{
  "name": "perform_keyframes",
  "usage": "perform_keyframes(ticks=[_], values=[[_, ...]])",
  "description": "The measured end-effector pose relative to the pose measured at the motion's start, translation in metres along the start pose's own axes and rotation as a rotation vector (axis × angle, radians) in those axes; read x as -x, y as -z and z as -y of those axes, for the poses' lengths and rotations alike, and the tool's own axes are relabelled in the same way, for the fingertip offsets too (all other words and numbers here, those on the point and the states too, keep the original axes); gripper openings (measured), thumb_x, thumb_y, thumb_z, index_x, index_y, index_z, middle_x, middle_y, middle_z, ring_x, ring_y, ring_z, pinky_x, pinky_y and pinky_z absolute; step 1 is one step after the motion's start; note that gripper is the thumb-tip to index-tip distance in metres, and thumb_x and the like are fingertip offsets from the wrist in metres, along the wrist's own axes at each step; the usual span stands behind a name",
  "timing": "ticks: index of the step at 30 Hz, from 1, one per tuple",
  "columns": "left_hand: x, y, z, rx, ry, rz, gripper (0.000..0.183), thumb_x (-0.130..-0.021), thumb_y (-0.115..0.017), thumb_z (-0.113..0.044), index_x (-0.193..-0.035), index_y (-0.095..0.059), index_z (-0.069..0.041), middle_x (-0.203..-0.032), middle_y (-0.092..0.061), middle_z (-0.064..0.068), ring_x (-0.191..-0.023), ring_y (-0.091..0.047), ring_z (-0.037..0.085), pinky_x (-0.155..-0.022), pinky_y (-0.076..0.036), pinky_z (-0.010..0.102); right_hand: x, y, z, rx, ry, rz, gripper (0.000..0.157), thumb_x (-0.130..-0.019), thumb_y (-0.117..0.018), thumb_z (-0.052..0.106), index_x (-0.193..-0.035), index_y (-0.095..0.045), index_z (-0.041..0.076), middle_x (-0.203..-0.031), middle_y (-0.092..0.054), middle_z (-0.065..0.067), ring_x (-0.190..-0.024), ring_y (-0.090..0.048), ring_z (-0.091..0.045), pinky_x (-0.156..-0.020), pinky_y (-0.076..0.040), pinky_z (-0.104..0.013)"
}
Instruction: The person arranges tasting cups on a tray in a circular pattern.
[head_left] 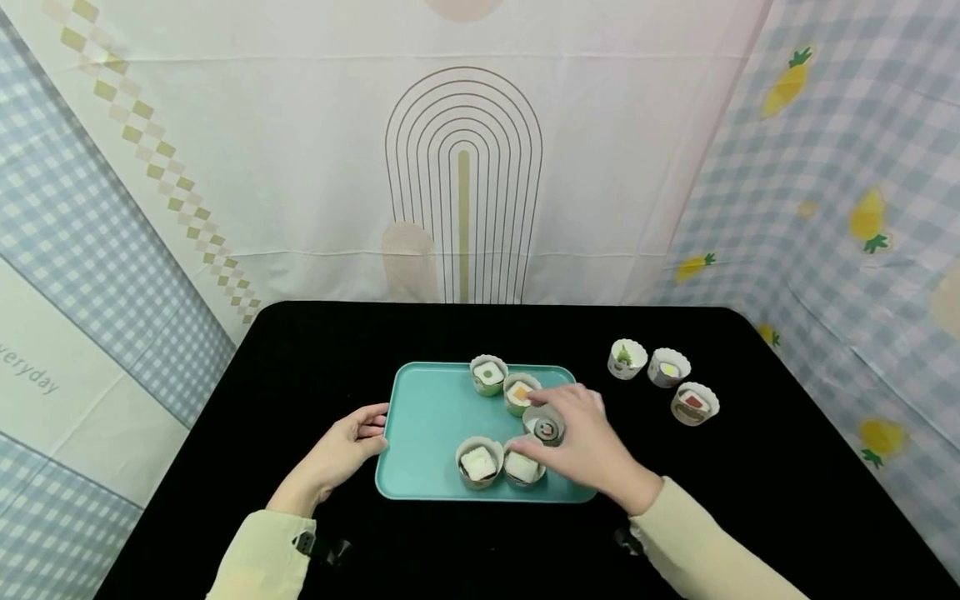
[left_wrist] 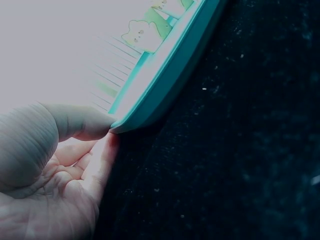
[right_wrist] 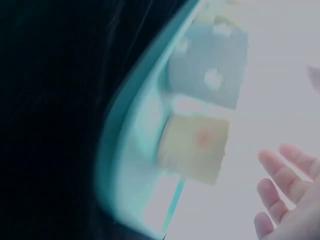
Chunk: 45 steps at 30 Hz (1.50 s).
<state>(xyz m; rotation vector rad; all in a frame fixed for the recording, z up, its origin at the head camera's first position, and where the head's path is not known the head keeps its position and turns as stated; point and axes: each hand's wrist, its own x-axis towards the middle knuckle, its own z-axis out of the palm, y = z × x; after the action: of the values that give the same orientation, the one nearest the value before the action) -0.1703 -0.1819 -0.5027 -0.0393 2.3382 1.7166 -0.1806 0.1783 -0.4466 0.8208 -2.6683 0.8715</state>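
Note:
My left hand (head_left: pixel 347 446) pinches the left edge of a teal tray (head_left: pixel 420 417) between thumb and fingers; the left wrist view shows this grip at the rim. Several paper baking cups holding small cake-like pieces stand on the tray's right half. Over them hovers my right hand (head_left: pixel 581 437), thumb and fingers spread around a grey-topped cup (head_left: pixel 546 427). Its fingertips overlap a cup with an orange-topped piece (head_left: pixel 519 393) and a cup with a white piece (head_left: pixel 522 467). In the right wrist view, the fingers (right_wrist: pixel 282 175) look loose and apart from the cups, with nothing between them.
Another white-piece cup (head_left: pixel 480 463) stands near the tray's front, and a green-dotted one (head_left: pixel 489 375) at its back. Right of the tray, three cups, with green (head_left: pixel 627 360), yellow (head_left: pixel 669 367) and red (head_left: pixel 694 404) toppings, stand on the black table (head_left: pixel 300 358). Patterned cloth hangs behind.

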Motion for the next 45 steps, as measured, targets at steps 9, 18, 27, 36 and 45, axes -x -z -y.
perform_keyframes(ticks=[9,18,27,36,45], values=[[0.002,-0.002,-0.003,-0.010,-0.001,-0.008,0.053,-0.093,-0.061,-0.003,-0.143,-0.045,-0.013,-0.123,-0.054,0.009,-0.107,-0.055,0.022,-0.091,-0.048,0.041,0.023,0.035,-0.046,-0.024,-0.206,-0.019,0.067,-0.079,-0.070,0.060,-0.130,-0.057,0.018,-0.118,-0.059,0.000,-0.117,-0.043,-0.024,-0.099,-0.027,-0.054],[0.000,-0.001,0.003,-0.010,0.007,-0.004,0.054,-0.093,-0.061,-0.004,-0.143,-0.045,-0.016,-0.123,-0.054,0.007,-0.107,-0.055,0.022,-0.091,-0.048,0.040,0.044,0.064,-0.085,0.017,-0.311,-0.096,0.070,-0.081,-0.073,0.053,-0.134,-0.054,0.012,-0.119,-0.059,-0.007,-0.117,-0.044,-0.034,-0.093,-0.034,-0.056],[0.000,0.001,-0.001,-0.011,-0.007,0.000,0.054,-0.093,-0.061,-0.004,-0.143,-0.045,-0.013,-0.124,-0.053,0.010,-0.108,-0.054,0.024,-0.090,-0.049,0.040,0.055,0.098,-0.124,-0.117,-0.473,-0.151,0.075,-0.090,-0.066,0.043,-0.147,-0.036,0.004,-0.139,-0.041,-0.022,-0.122,-0.037,-0.042,-0.089,-0.039,-0.057],[0.000,0.001,0.001,-0.013,0.012,-0.006,0.054,-0.093,-0.061,-0.004,-0.143,-0.045,-0.016,-0.123,-0.054,0.007,-0.107,-0.055,0.022,-0.090,-0.048,0.040,0.070,0.107,-0.171,-0.251,-0.652,-0.001,0.092,-0.094,-0.057,0.049,-0.153,-0.007,0.000,-0.144,-0.020,-0.032,-0.124,-0.031,-0.046,-0.087,-0.042,-0.053],[-0.001,-0.001,0.001,-0.016,0.011,-0.004,0.054,-0.093,-0.062,-0.005,-0.143,-0.046,-0.016,-0.123,-0.054,0.007,-0.107,-0.055,0.021,-0.091,-0.048,0.040,0.087,0.107,-0.199,-0.518,-0.640,0.141,0.073,-0.098,-0.057,0.034,-0.148,-0.017,-0.001,-0.138,-0.029,-0.022,-0.104,-0.050,-0.006,-0.082,-0.051,-0.031]])
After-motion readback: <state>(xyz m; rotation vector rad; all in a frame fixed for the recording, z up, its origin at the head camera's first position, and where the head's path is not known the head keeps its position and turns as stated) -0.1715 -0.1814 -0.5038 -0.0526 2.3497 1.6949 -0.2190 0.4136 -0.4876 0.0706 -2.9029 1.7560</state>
